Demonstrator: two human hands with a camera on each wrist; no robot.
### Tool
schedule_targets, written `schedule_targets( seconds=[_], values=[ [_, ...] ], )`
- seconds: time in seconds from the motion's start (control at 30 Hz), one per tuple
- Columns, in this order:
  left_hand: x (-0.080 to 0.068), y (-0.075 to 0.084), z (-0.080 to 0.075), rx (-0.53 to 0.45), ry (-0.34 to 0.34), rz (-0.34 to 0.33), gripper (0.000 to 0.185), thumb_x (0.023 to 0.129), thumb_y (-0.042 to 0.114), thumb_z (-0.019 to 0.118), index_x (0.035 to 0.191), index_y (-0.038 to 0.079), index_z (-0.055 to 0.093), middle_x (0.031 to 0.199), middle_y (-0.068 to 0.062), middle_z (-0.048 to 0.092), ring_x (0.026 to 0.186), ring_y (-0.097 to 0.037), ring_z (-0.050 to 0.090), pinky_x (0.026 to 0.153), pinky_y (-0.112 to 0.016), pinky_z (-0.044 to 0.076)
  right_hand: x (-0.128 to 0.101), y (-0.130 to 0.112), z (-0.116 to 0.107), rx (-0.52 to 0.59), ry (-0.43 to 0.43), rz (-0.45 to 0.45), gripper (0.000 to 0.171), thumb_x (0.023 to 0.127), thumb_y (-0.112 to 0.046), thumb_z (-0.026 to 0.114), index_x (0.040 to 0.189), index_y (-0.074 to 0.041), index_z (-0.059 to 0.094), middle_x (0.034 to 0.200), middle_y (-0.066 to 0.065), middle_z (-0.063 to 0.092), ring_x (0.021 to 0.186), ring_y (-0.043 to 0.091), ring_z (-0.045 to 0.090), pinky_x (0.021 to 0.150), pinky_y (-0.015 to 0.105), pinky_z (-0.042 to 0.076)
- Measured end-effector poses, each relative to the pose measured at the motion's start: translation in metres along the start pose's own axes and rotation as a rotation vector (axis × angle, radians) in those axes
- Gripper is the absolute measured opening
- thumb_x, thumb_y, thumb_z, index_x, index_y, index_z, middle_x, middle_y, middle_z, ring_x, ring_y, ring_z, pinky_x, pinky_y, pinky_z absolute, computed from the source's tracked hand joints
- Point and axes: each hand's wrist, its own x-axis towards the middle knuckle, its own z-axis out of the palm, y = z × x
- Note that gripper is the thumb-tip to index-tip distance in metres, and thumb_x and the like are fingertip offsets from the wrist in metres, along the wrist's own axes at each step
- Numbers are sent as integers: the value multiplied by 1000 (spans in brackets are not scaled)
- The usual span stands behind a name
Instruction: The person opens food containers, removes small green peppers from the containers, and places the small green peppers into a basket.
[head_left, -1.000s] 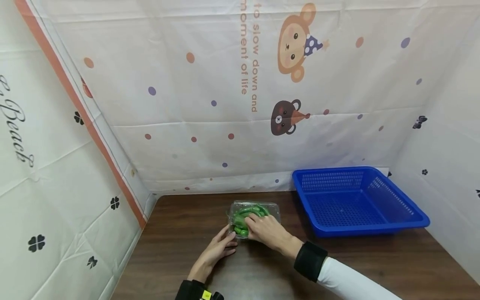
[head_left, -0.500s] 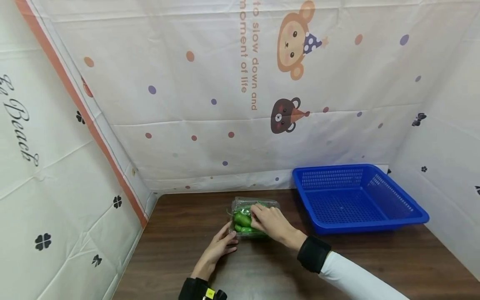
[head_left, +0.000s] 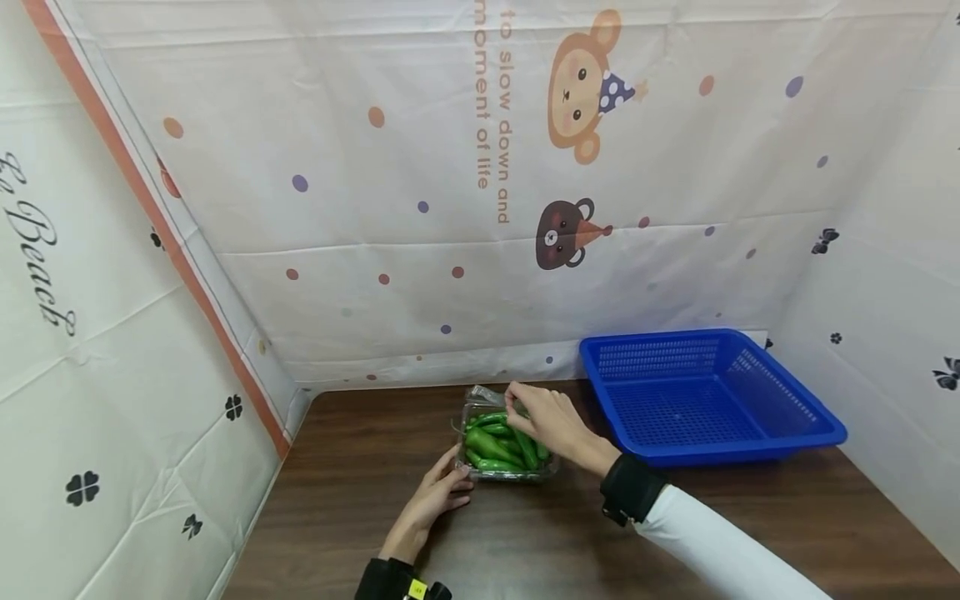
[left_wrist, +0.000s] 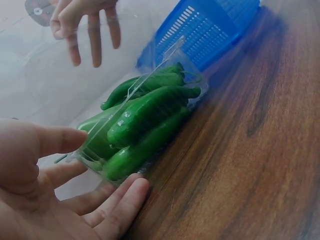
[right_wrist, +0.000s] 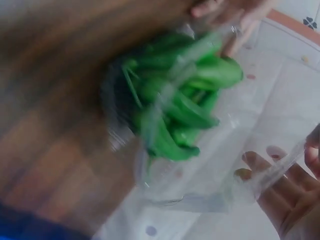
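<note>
A clear plastic box [head_left: 510, 477] full of long green peppers [head_left: 487, 446] sits on the table. My left hand [head_left: 431, 500] rests at its front left corner; in the left wrist view its fairly straight fingers and thumb touch the rim and side. My right hand [head_left: 551, 421] is above the back right of the box, pinching the edge of the clear lid [right_wrist: 200, 202], which stands raised off the peppers. The lid shows as a see-through sheet in the right wrist view, where the peppers are blurred.
A blue plastic basket [head_left: 697, 408] stands on the brown wooden table [head_left: 360, 467], close behind and right of my right forearm. A white printed cloth [head_left: 337, 208] hangs behind the table and along both sides.
My right hand has gone from over the peppers up and back, and the lid has lifted with it, leaving the peppers uncovered. The left hand has stayed at the box corner.
</note>
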Motion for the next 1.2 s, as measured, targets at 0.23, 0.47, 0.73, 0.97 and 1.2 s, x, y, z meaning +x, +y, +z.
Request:
schedule_targets(
  seconds=[0.23,0.47,0.73,0.97,1.2],
  values=[
    [-1,-1,-1,-1,0,-8,63,109,28,49,163,6,23,152,-32,39,117,-29,62,98,-43,60,19,5,-11,-62,-7,-27,4,105,-18,59,102,-16,61,85,-3,68,53,3,37,47,17,22],
    [-2,-4,-1,-2,9,6,61,110,28,49,162,5,27,143,-26,47,112,-25,63,96,-41,61,32,23,-11,-79,90,8,7,105,-21,60,107,-17,65,90,0,73,64,11,59,53,24,43],
    [-3,-4,0,-5,15,36,64,108,31,53,161,7,28,133,-20,51,105,-19,63,91,-37,62,39,35,-10,-65,176,3,16,104,-15,61,116,-12,71,105,8,76,86,22,70,71,37,58],
    [-3,-7,3,-31,35,48,61,108,28,53,160,6,30,131,-18,55,107,-20,64,93,-37,62,36,41,-12,-135,123,16,40,102,-12,63,141,-11,62,132,18,69,126,38,60,110,58,48],
    [-5,-3,5,-137,22,41,52,109,19,51,155,3,31,131,-20,47,116,-27,61,103,-41,59,31,57,-15,-186,243,-32,50,95,-9,69,144,-7,59,145,25,58,143,46,44,117,68,37]
  ],
)
